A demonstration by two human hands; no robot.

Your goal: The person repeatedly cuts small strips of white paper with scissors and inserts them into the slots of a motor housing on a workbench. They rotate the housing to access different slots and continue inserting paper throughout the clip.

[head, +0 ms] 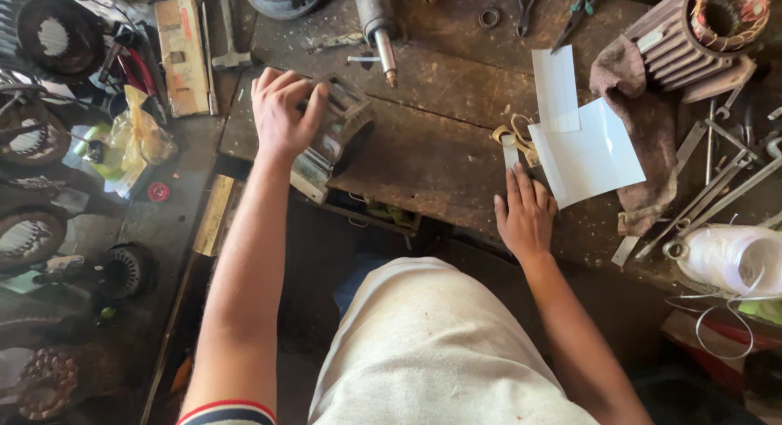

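My left hand (283,113) grips a finned metal motor stator (338,136) that lies on its side at the front left of the worn wooden workbench (444,140). My right hand (524,213) rests flat on the bench near its front edge, fingertips touching a narrow white paper strip (511,151) beside the yellow-handled scissors (515,135). A larger white sheet (588,153) lies just right of that hand, with a smaller white sheet (556,88) above it.
A ribbed motor housing with copper windings (705,34) and a brown rag (643,124) sit at the back right. A metal shaft (377,26), pliers (580,10) and flat metal tools (717,181) lie about. More stators (49,38) crowd the left side.
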